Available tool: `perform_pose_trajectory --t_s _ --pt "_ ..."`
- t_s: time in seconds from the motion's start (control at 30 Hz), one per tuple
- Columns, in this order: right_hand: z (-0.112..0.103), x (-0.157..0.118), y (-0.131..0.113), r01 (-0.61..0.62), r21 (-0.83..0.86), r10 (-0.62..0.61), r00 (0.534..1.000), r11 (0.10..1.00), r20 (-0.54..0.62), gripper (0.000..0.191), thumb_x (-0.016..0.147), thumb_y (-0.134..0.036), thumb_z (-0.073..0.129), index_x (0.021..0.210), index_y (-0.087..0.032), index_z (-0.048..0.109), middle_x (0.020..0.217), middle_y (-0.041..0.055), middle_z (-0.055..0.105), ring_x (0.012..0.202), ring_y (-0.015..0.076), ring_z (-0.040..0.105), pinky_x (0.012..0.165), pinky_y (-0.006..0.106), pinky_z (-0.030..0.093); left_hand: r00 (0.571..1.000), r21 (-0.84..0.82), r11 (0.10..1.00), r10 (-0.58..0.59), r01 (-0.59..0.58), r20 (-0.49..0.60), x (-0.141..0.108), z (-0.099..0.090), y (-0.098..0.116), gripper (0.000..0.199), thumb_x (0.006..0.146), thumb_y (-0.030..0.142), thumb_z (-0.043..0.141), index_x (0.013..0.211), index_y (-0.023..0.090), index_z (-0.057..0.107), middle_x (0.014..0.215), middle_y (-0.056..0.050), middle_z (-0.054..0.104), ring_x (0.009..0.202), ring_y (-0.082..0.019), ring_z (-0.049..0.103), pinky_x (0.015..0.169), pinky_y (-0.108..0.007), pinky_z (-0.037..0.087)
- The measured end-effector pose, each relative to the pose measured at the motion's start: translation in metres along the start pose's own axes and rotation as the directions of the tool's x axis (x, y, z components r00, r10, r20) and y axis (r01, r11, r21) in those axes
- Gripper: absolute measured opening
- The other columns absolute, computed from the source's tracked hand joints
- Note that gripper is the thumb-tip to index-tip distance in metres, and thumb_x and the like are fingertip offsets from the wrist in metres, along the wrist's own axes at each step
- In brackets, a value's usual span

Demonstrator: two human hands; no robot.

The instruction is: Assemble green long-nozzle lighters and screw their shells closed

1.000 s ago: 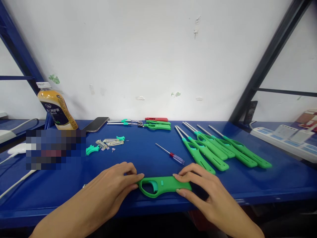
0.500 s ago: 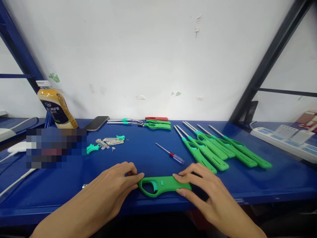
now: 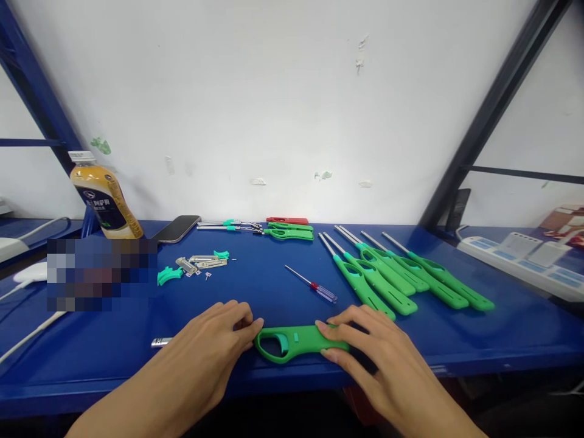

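Observation:
A green lighter body (image 3: 301, 340) with a teal trigger and a small teal switch lies level near the front edge of the blue table. Thumb and fingers of my left hand (image 3: 223, 340) pinch its looped left end. My right hand (image 3: 369, 344) grips the solid right end between thumb and fingers. Beyond it is a screwdriver (image 3: 323, 291) with a clear purple and red handle. A metal tube end (image 3: 160, 342) shows beside my left wrist, the rest hidden under the forearm.
Several long green lighters (image 3: 396, 274) lie at right. Teal triggers (image 3: 170, 275) and clear parts (image 3: 207, 261) are at left. Behind are metal rods (image 3: 223, 228), green and red shells (image 3: 289, 220), a phone (image 3: 180, 229) and a bottle (image 3: 107, 201). A power strip (image 3: 520, 261) is far right.
The view has shifted slightly, and more of the metal tube shows beside my left wrist. Both hands keep their hold on the green body.

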State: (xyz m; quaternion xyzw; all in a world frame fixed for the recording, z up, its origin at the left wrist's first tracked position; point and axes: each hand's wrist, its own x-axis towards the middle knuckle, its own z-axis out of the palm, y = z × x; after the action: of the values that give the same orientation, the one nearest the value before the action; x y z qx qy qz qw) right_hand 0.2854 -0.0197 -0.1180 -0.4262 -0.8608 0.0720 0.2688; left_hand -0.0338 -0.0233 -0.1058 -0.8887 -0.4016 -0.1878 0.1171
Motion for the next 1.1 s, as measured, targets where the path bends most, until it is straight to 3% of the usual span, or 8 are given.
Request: perform_pose_trajectory --t_s 0.13,0.37,0.53,0.73,0.9,1.1 --pt "0.001 0.0 0.002 0.006 -0.015 -0.006 1.0 1.0 -0.017 0.026 0.106 -0.036 0.065 0.132 -0.04 0.065 0.119 0.0006 0.069 0.109 0.0256 0.068 0.109 0.055 0.046 0.992 -0.005 1.0 -0.004 0.005 0.128 0.003 -0.003 0.0 0.055 0.097 -0.001 0.051 0.138 0.033 0.066 0.118 -0.005 0.07 0.104 -0.022 0.072 0.089 -0.032 0.062" --pt "0.002 0.009 0.001 -0.015 -0.022 0.014 0.999 1.0 -0.036 0.023 0.11 -0.033 0.057 0.133 -0.036 0.063 0.116 0.0031 0.069 0.109 0.0265 0.067 0.105 0.052 0.047 0.987 0.104 0.995 -0.019 0.002 0.158 0.005 -0.003 0.004 0.07 0.082 -0.006 0.043 0.143 0.022 0.063 0.126 -0.013 0.068 0.119 -0.033 0.069 0.104 -0.054 0.059" --pt "0.005 0.018 -0.003 -0.018 -0.035 0.018 1.0 0.999 -0.014 0.014 0.108 -0.032 0.061 0.121 -0.032 0.066 0.113 0.0038 0.067 0.104 0.0281 0.065 0.093 0.048 0.051 0.989 0.061 0.998 -0.03 0.021 0.144 0.01 -0.007 0.007 0.054 0.098 0.003 0.041 0.143 0.022 0.062 0.132 -0.011 0.067 0.124 -0.03 0.068 0.106 -0.049 0.06" --pt "0.012 0.034 -0.011 0.064 0.046 -0.064 0.998 0.997 0.006 0.015 0.107 -0.025 0.062 0.121 -0.032 0.064 0.113 0.0005 0.068 0.107 0.0249 0.065 0.103 0.048 0.049 0.994 0.009 0.999 -0.049 0.048 0.094 0.011 -0.008 0.012 0.041 0.104 0.014 0.046 0.14 0.022 0.063 0.132 -0.011 0.067 0.122 -0.029 0.069 0.105 -0.045 0.059" --pt "0.014 0.033 -0.011 0.089 0.078 -0.089 0.996 0.993 -0.006 0.011 0.108 -0.024 0.06 0.117 -0.027 0.066 0.104 0.0021 0.066 0.099 0.0238 0.066 0.101 0.046 0.05 0.997 -0.079 0.996 -0.022 0.027 0.068 0.018 -0.001 0.012 0.026 0.107 0.02 0.054 0.129 0.022 0.067 0.112 -0.007 0.07 0.1 -0.026 0.072 0.089 -0.04 0.061" --pt "0.015 0.027 -0.005 0.165 0.023 -0.162 0.983 0.986 -0.081 0.012 0.107 -0.025 0.061 0.118 -0.026 0.067 0.096 0.0017 0.067 0.087 0.022 0.064 0.085 0.039 0.05 0.998 -0.103 0.993 0.055 -0.056 -0.008 0.028 -0.001 0.014 0.024 0.107 0.01 0.044 0.1 0.02 0.064 0.099 -0.006 0.071 0.08 -0.023 0.066 0.076 -0.038 0.053"
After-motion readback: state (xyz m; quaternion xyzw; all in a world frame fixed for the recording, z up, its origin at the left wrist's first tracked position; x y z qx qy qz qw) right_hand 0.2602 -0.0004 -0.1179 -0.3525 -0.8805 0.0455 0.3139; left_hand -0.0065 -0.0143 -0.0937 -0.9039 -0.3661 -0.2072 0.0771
